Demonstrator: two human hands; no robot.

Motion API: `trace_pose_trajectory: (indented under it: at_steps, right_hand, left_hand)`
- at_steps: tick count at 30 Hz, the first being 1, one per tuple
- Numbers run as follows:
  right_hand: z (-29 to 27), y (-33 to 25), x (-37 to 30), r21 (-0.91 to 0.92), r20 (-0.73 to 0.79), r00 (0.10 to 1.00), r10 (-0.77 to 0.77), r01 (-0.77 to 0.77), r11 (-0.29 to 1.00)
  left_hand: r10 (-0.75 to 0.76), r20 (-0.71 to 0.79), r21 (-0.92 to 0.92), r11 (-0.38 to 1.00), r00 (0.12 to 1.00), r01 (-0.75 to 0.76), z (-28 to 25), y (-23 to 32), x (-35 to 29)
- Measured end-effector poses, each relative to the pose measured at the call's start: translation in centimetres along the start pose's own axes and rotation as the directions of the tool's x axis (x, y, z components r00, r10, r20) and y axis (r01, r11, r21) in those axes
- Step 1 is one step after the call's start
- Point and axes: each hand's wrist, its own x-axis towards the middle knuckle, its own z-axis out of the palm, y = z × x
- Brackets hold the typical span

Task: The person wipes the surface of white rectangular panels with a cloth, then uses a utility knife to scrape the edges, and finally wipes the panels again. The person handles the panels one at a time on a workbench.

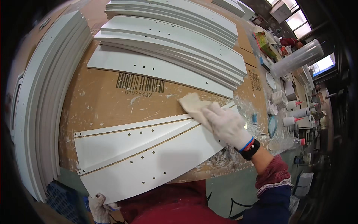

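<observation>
My right hand (227,125), in a white glove with a dark watch at the wrist, is closed on a folded beige cloth (194,106). The cloth lies across the right part of two white drilled panels, over their narrow brown edges. Nearest me is the front white panel (179,155), with several small holes; the second white panel (112,143) lies just beyond it. Down at the lower left, my gloved left hand (99,210) grips the near left corner of the front panel. Part of that hand is hidden by the panel and the picture's edge.
Cardboard (100,100) with paint splashes covers the table. Stacked white panels (171,41) lie at the back, and another tall stack (48,100) stands at the left. Along the right are glue bottles (292,121), a clear plastic bottle (285,143) and a roll of film (296,58).
</observation>
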Motion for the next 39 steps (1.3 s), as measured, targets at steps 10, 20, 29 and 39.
trace_pose_trajectory:
  at_steps: [10,20,29,39]
  right_hand:
    - [-1.2,2.1,-1.3,-0.166,-0.068,0.997,0.024,-0.035,0.986]
    - [0.3,7.8,-1.7,-0.227,0.046,0.932,0.36,-0.342,0.912]
    - [-1.5,7.2,-2.0,0.622,-0.058,0.798,0.599,-0.441,0.647]
    - [-0.2,1.2,1.0,0.112,0.041,0.994,-0.103,0.098,0.989]
  left_hand:
    - [0.144,-0.078,0.084,0.987,0.986,-0.138,0.2,-1.1,0.3]
    - [-0.033,-0.02,0.009,0.999,0.999,0.033,4.3,2.1,-0.2]
    - [-0.297,-0.011,0.229,0.929,0.955,0.291,1.3,4.8,-0.5]
    - [-0.172,0.058,0.022,0.985,0.983,0.171,4.3,6.1,2.1]
